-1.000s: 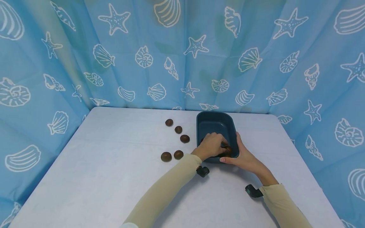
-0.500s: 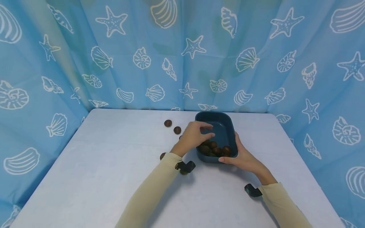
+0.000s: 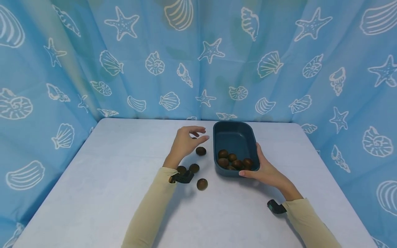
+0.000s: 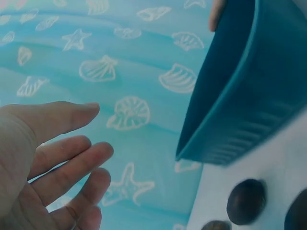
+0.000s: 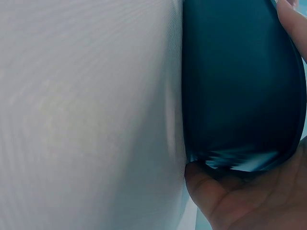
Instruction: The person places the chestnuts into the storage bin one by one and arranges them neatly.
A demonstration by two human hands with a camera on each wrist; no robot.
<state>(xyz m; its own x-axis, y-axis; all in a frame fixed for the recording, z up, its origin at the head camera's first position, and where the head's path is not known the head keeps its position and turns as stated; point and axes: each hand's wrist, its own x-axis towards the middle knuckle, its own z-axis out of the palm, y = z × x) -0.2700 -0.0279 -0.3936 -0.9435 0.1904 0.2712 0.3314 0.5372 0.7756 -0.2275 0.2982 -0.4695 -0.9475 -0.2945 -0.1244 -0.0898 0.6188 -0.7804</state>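
The left hand holds nothing, its thumb and fingers apart. Between their tips, as the head view has it, one smooth, dark brown, rounded nut-like piece is mostly hidden. A pinch there could close off-centre, and a curved, slick-looking surface might then squirt out and roll off. Just nearer than the thumb tip lies a second brown piece, which a low thumb could nudge away.

Back from those fingers, the black wrist camera hangs close to two more brown pieces; dropping the wrist might knock them.

The right hand is clamped on one near corner of the dark teal, rounded plastic bin, right of the left fingertips and apart from them. Brown pieces crowd its end beside the right thumb; a bump at the far end could swivel the bin, since only that corner is held.
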